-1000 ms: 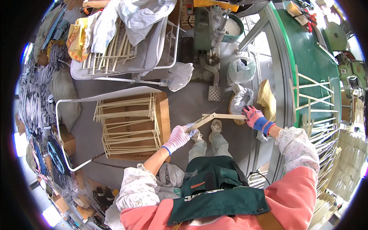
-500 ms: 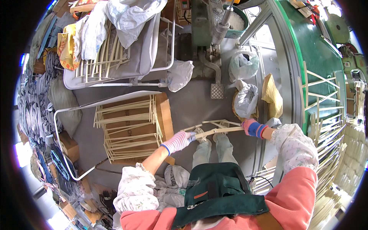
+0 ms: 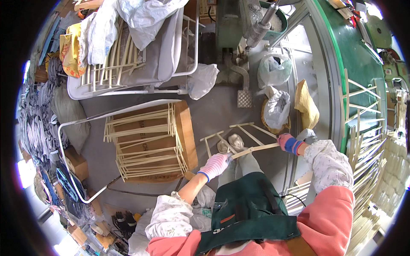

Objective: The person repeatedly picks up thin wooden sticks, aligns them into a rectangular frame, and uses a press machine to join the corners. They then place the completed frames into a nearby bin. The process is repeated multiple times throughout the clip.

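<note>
A pale wooden slat frame (image 3: 256, 149) spans the space above my feet. My left hand (image 3: 215, 167), in a pink-and-white striped glove, is closed round the left end of its near slat. At the right end of that slat my right hand (image 3: 291, 144) grips, in a pink and blue glove. Thin cross slats reach from the near slat toward two short far slats, which have a gap between them. Both palms are hidden, so the exact grip does not show.
Several similar wooden frames (image 3: 143, 133) lie stacked on a cardboard box (image 3: 186, 132) at left. Ahead stands a green machine (image 3: 226, 32) with a foot pedal (image 3: 244, 99). Plastic bags (image 3: 275, 109) sit right of the pedal. More slats lean by the green table (image 3: 363, 64).
My left hand has moved right and nearer to me. The frame has tilted, so its far slats and cross slats show more widely spread. My right hand shifts slightly right.
</note>
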The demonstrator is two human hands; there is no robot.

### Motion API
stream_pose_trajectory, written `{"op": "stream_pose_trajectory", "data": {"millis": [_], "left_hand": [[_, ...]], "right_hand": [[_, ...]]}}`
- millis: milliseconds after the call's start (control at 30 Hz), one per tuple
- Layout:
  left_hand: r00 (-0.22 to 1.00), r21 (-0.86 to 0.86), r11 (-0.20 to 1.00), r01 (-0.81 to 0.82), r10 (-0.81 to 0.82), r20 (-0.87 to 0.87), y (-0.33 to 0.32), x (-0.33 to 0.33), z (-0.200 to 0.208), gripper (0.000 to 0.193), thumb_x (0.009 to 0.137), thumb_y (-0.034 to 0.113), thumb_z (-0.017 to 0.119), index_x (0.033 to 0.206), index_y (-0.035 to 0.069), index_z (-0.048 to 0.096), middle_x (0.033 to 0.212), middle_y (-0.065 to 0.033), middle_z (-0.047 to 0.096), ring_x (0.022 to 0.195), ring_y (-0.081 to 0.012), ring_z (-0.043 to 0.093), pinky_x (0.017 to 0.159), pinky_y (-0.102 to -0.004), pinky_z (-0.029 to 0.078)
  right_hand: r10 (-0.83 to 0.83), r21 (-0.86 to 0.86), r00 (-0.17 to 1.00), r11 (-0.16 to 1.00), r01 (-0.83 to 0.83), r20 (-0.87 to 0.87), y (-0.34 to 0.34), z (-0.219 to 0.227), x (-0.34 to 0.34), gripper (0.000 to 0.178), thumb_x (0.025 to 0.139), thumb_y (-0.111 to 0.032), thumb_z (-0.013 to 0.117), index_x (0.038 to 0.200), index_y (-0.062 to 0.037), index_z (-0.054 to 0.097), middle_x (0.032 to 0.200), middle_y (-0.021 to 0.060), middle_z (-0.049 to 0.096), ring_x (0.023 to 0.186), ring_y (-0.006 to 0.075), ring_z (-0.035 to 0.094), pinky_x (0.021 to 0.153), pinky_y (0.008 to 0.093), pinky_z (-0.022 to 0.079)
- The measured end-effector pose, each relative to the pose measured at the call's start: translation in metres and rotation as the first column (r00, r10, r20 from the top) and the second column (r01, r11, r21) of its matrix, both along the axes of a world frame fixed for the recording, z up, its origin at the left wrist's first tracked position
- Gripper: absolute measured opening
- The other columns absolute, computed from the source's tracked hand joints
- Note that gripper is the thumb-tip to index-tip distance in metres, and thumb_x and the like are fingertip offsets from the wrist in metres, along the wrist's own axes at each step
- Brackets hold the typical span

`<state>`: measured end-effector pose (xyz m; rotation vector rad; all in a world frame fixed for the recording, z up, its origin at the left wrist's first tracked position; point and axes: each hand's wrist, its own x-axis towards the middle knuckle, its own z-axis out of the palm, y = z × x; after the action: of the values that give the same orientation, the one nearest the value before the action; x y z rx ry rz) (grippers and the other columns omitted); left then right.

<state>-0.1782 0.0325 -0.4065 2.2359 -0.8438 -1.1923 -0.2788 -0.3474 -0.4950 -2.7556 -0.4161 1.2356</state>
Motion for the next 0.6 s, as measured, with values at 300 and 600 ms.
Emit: {"op": "stream_pose_trajectory", "data": {"millis": [300,600], "left_hand": [[0.996,0.073,0.995,0.07,-0.074,0.051,-0.036,-0.008,0.012,0.024,0.092,0.028,0.045,0.095,0.01,0.061,0.068,-0.0186,0.061,0.068,-0.0364,0.062,0.062,-0.0482,0.05],[0.961,0.116,0.958,0.262,-0.27,0.06,-0.054,0.003,0.017,0.028,0.091,0.025,0.045,0.11,0.01,0.059,0.077,-0.0208,0.064,0.072,-0.0364,0.063,0.064,-0.0473,0.051]], "right_hand": [[0.035,0.023,0.981,0.999,-0.04,0.191,-0.034,-0.009,-0.044,0.015,0.08,-0.02,0.049,0.078,-0.0103,0.061,0.072,0.0116,0.06,0.068,0.0316,0.06,0.061,0.0405,0.048],[-0.012,0.08,0.965,0.997,-0.01,0.263,-0.046,-0.023,-0.054,0.017,0.08,-0.02,0.047,0.077,-0.0106,0.062,0.071,0.0103,0.062,0.066,0.0288,0.062,0.059,0.0423,0.05]]}}
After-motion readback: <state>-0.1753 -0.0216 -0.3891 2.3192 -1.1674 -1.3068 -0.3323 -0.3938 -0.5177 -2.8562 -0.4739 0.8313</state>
